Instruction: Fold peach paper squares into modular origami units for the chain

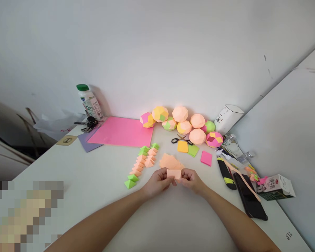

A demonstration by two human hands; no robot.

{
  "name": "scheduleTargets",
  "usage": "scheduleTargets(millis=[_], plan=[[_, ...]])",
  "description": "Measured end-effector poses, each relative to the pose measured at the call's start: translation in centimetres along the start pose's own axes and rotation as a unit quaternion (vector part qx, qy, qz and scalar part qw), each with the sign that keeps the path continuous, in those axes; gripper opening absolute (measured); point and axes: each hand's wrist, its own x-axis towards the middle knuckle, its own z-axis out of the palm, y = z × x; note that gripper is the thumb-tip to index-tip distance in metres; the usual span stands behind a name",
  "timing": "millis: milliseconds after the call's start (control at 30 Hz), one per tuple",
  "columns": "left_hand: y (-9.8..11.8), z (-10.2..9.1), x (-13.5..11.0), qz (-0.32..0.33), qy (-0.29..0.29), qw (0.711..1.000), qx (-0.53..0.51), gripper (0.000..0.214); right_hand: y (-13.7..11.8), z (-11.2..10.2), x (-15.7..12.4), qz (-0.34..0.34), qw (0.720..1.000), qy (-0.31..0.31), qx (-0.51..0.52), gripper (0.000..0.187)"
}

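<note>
You're holding a peach paper between both hands, just above the tabletop, dead centre in front of you. Left hand is pinching its left end and right hand is pinching its right end. Fingers on both sides are sitting narrow, gripping the paper and nothing else.

The paper's long axis is running left-right, straight across from one hand to the other, so both hands are equally near it. It's looking like a folded strip, but the creases are too small to make out and the fingertips are hiding both ends.

A loose pile of peach sheets is lying just beyond the hands, apart from them. A row of folded pieces is running along the left of the pile, green ones at each end. Paper balls are sitting along the wall, with scissors in front of them. Phone and carton are lying well off to your right. The lower-left corner is blurred out.
</note>
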Motion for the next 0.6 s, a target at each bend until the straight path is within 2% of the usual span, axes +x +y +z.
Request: scheduleTargets(millis=[333, 600], plan=[[-0.7, -0.1, -0.2, 0.013, -0.031, 0.999, 0.039, 0.032, 0.0, 0.3, -0.6, -0.025, 0.998, -0.049, -0.003, 0.025], [-0.4, 0.3, -0.4, -0.002, -0.027, 0.996, 0.085, 0.032, -1.0, 0.9, -0.6, -0.009, 0.999, -0.037, -0.033, 0.019]])
